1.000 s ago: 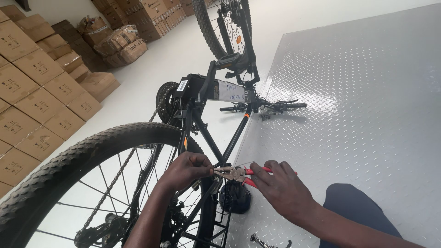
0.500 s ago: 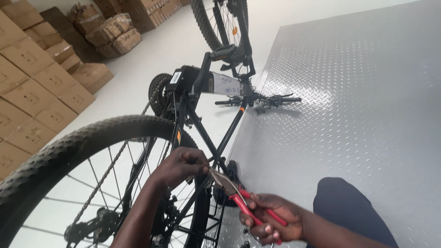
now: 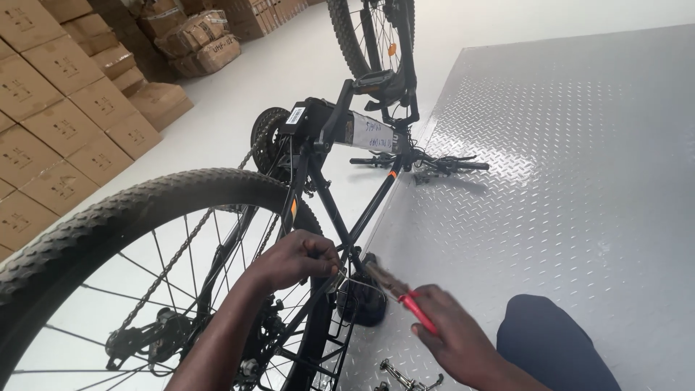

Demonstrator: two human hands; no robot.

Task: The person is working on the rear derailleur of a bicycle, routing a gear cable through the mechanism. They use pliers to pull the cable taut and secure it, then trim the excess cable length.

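A black bicycle (image 3: 318,181) lies upside down, its rear wheel (image 3: 130,239) near me and its handlebar (image 3: 427,163) resting on the floor. My left hand (image 3: 293,261) pinches a thin cable by the black frame tubes. My right hand (image 3: 452,337) grips red-handled pliers (image 3: 398,289), blurred, with the jaws pointing up-left toward the cable near my left fingers. The chain and derailleur (image 3: 145,340) show through the spokes at lower left.
A grey checker-plate metal floor (image 3: 565,181) fills the right side. Stacked cardboard boxes (image 3: 58,116) line the left wall and the back. Small metal parts (image 3: 405,378) lie on the plate by my dark-trousered knee (image 3: 557,344). A black round part (image 3: 362,304) sits under the frame.
My right hand dropped back with the pliers half a second ago, then came up again toward the cable. My left hand kept its hold at the frame. The view shifted slightly.
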